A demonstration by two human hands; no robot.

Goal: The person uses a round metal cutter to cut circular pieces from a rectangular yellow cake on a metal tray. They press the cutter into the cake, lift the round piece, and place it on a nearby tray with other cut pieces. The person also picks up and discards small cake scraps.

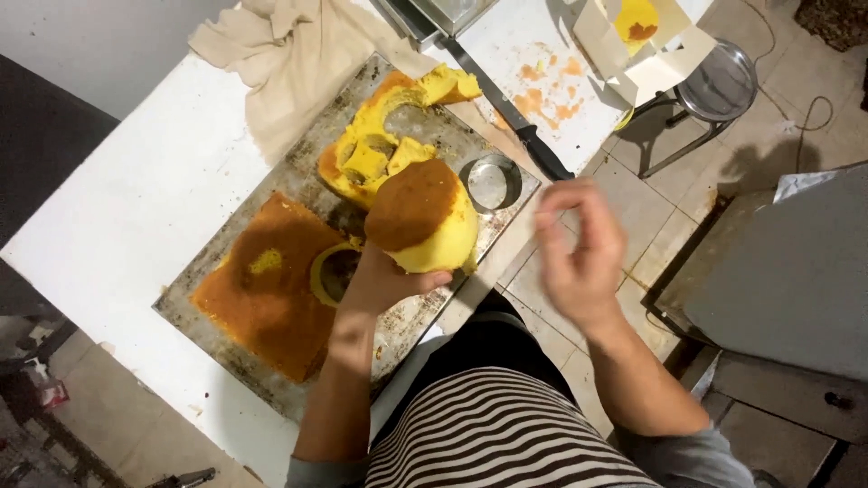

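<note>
Round cake cut-out [422,217], yellow crumb with a brown crust on top, sits in the left hand [384,280], lifted over the near right part of the baking tray [271,380]; the fingers [432,280] are clamped under its base and low side. Right hand [579,244] hovers just beside it, off the bench edge, blurred, fingers [556,212] spread apart and holding nothing. Judgement on handling: soft sponge, so a light cupped grip from below looks wiser than a squeeze, crust kept upward, second hand steadying the side without pressing in. Largest item is the white bench [136,199], running diagonally, crumb-stained at its far end. On it the worn metal tray carries a brown-topped sheet cake [262,298] with a round hole [336,273] cut at its right edge, and beyond that a heap of yellow offcuts [380,145], some with curved cut edges. A beige cloth [289,54] lies bunched at the far edge, partly over the tray. A long black-handled knife [511,113] lies across the bench past the tray. A metal ring cutter [490,181] stands on the tray's right corner. An open white box [646,41] holds something yellow. Room: tiled floor, a round metal stool [719,86], a grey cabinet [787,271] at right.
</note>
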